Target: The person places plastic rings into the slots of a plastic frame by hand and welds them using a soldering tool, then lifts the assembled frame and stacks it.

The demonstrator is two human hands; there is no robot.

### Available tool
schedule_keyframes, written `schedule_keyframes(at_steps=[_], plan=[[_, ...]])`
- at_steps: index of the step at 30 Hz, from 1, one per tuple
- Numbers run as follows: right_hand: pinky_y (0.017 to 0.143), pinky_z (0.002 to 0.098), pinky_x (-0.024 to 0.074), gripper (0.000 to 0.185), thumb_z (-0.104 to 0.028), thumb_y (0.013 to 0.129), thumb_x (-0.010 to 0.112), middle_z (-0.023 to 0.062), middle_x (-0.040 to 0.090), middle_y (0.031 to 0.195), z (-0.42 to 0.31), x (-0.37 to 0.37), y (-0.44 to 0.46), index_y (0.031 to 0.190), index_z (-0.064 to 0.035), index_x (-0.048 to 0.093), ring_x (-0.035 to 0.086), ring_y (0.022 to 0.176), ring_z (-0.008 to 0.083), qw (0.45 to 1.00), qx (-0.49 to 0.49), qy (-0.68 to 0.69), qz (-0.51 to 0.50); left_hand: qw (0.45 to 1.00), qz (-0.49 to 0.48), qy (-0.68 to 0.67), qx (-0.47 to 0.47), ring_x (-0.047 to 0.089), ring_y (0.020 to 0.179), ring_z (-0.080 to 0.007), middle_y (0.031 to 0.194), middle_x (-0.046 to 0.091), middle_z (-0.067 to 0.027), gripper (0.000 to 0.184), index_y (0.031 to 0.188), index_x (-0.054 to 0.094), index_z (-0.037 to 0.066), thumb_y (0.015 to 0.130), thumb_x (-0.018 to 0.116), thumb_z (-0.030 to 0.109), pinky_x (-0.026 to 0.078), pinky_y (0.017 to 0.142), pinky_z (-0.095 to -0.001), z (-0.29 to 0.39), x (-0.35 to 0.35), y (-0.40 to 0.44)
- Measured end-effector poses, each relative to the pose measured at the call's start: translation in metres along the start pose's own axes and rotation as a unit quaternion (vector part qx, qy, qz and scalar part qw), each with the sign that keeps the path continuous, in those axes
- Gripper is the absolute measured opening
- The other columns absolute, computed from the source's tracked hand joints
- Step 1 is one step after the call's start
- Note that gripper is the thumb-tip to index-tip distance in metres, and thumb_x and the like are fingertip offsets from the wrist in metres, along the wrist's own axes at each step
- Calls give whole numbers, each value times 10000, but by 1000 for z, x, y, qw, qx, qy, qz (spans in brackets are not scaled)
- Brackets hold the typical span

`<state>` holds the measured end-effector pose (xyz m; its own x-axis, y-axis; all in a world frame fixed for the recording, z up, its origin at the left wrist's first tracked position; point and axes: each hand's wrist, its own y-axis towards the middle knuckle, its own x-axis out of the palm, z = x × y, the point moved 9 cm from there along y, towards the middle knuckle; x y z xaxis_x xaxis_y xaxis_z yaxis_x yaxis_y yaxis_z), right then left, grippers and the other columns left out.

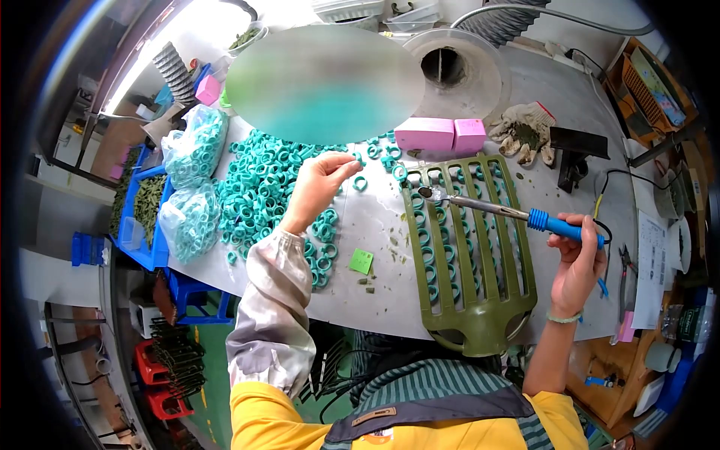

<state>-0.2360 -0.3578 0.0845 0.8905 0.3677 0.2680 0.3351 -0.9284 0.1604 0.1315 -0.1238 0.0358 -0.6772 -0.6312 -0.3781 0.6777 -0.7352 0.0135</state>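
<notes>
Counter (pixel 386 307): grey, heaped with teal rings (pixel 259 180)
Floor (pixel 217 352): green, red stools (pixel 150 364) nearby
Left hand (pixel 322 184): fingertips pinched together, contents unclear
Right hand (pixel 577 266): gripping soldering iron (pixel 551 223)

Workshop: soldering iron (pixel 536 218), ribbed hose (pixel 174 73)

The tool handle (pixel 566 228) is smooth plastic, its shaft (pixel 487 206) shiny metal, the slotted tray (pixel 472 328) apparently matt plastic.
</notes>
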Motion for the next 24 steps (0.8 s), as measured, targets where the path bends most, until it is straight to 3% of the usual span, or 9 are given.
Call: schedule_keyframes(at_steps=[3, 6, 7, 10, 14, 24], plan=[[620, 270, 576, 300, -229, 984, 540, 148, 696, 912, 2, -3, 0, 896, 30, 663, 657, 620, 135, 1000, 0, 0, 9, 997, -12, 61, 51, 671, 909, -128, 1063, 674, -69, 224, 1079, 661, -52, 900, 684, 81, 539, 796, -239, 15, 22, -2], [616, 270, 578, 291, -214, 981, 546, 148, 697, 910, 4, -2, 1, 894, 38, 663, 661, 619, 139, 1000, -7, -1, 8, 997, -21, 46, 61, 668, 950, -149, 1060, 670, -85, 309, 1203, 597, 67, 905, 677, 83, 545, 802, -263, 49, 57, -10], [614, 270, 578, 290, -211, 980, 548, 149, 697, 910, 5, -1, 2, 893, 41, 662, 662, 620, 141, 1000, -10, 1, 5, 996, -16, 46, 78, 654, 1000, -167, 1068, 673, -91, 294, 1181, 627, 66, 897, 688, 109, 527, 835, -287, 51, 65, -8], [615, 271, 577, 281, -196, 981, 550, 151, 699, 915, 12, 0, 4, 897, 50, 657, 665, 623, 149, 1000, -14, 11, -2, 958, 5, 210, 197, 635, 1014, -262, 1068, 682, -108, 286, 1145, 671, 48, 876, 694, 144, 483, 884, -342, 68, 85, -4], [634, 275, 576, 274, -184, 987, 541, 154, 700, 921, 24, 2, 6, 909, 54, 650, 670, 626, 161, 1000, -6, 20, -2, 925, 4, 264, 272, 622, 986, -313, 1023, 689, -140, 240, 1064, 697, 16, 841, 701, 104, 489, 865, -381, 76, 106, 1], [609, 274, 572, 274, -185, 977, 552, 158, 703, 907, 19, 0, 7, 903, 58, 655, 673, 628, 162, 1000, -21, 14, 2, 914, -12, 289, 283, 615, 983, -310, 1023, 687, -128, 239, 1028, 704, 2, 799, 704, 70, 482, 883, -390, 72, 115, 7]])
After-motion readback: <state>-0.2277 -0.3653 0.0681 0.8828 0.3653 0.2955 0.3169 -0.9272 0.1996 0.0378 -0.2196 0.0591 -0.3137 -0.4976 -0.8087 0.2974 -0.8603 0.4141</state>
